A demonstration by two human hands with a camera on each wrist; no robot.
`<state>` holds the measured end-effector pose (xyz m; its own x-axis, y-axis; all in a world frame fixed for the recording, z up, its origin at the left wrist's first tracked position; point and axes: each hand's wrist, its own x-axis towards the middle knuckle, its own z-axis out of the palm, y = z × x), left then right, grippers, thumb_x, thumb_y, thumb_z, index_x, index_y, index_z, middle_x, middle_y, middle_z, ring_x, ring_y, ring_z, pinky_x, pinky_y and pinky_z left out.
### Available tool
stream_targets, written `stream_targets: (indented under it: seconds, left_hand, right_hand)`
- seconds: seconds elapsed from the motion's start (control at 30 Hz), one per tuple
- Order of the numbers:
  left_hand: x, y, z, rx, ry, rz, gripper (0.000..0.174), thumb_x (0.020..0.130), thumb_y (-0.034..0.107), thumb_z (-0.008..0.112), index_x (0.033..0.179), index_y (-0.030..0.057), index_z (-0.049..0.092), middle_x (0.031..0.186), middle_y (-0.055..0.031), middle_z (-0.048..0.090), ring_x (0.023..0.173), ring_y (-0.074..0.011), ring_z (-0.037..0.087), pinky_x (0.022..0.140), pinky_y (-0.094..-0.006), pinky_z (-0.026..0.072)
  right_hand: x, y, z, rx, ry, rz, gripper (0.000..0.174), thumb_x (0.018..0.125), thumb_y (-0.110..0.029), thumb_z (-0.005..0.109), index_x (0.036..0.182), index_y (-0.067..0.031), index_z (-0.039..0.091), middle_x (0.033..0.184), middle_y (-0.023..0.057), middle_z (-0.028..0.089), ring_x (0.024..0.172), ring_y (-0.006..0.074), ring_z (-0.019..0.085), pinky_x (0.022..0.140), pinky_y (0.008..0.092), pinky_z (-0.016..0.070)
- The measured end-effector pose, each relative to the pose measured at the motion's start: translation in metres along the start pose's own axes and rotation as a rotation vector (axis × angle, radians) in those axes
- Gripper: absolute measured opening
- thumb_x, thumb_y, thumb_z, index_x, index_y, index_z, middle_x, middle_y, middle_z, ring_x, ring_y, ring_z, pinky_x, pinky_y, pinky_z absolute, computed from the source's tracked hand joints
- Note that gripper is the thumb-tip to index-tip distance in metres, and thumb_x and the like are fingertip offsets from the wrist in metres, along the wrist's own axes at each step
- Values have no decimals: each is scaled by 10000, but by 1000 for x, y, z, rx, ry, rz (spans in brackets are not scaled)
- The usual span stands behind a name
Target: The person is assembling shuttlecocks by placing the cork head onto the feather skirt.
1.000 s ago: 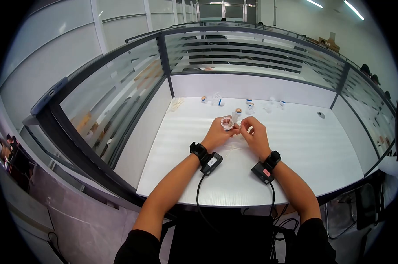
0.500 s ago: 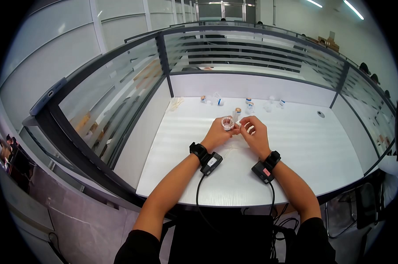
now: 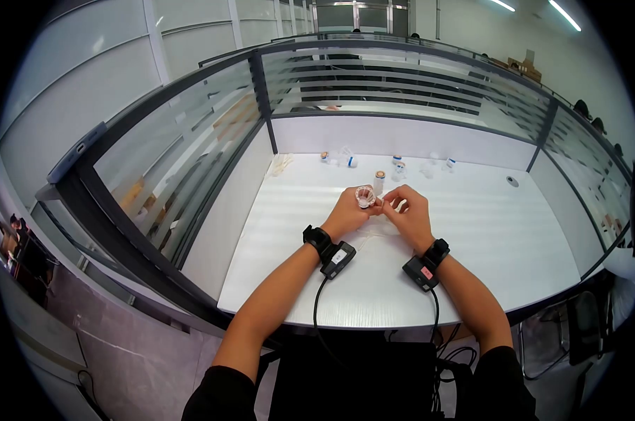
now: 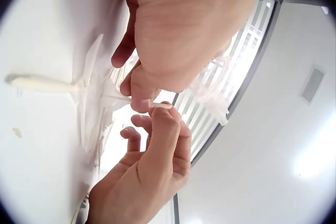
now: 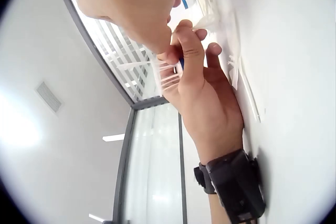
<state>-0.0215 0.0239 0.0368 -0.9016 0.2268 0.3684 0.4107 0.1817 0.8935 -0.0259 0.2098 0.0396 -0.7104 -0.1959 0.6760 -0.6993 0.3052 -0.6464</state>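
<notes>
My left hand (image 3: 347, 214) holds a clear, round, cup-like piece (image 3: 364, 197) with whitish strips flaring around its opening. In the right wrist view those pale strips (image 5: 169, 80) fan out beside the left thumb, and a bit of blue shows between the fingers. My right hand (image 3: 410, 214) is close against the left fingertips. Its thumb and forefinger pinch a small whitish strip (image 4: 161, 106), seen in the left wrist view. Just beyond the hands, a slim clear bottle with an orange-brown top (image 3: 380, 181) stands upright. My fingers hide much of the held piece.
Small blue-banded containers (image 3: 399, 169) and crumpled clear plastic (image 3: 427, 168) lie along the back of the white table (image 3: 486, 231). Cream strips (image 3: 282, 165) sit at the back left; more pale pieces (image 4: 47, 84) lie below the hands. A low partition (image 3: 401, 133) encloses the table.
The round piece and the left hand have shifted very slightly to the right. The right hand has moved a little with them, and the fingertips stay together.
</notes>
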Motion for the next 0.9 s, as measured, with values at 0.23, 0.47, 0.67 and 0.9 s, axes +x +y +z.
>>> stream_targets:
  seconds: [0.23,0.47,0.67,0.9]
  left_hand:
    - [-1,2,-1,73,-41,27,87,851,16,756,932,5,724,849,-40,729,766,-86,632,710,-274,507]
    - [-1,4,0,45,-60,7,88,864,27,754,936,2,710,851,-45,720,748,-97,642,678,-277,532]
    - [-3,6,1,-6,-43,50,87,869,25,755,923,1,690,853,-45,711,728,-103,644,651,-270,544]
    - [0,1,0,-73,-4,46,78,882,29,752,906,-10,690,853,-63,714,737,-116,661,658,-272,560]
  right_hand:
    - [1,-5,-4,-55,-14,-26,115,799,-96,765,820,-46,663,764,-4,665,679,84,581,571,256,426]
    - [1,-4,-5,-6,-53,30,201,787,-97,783,747,-41,594,706,-6,597,659,77,528,552,261,389]
    - [0,-2,-3,56,-81,41,218,787,-92,784,735,-37,579,694,-6,568,634,70,478,538,248,365]
    - [-2,5,-3,47,-107,18,185,817,-77,748,746,-48,580,697,-21,580,611,41,476,532,227,376]
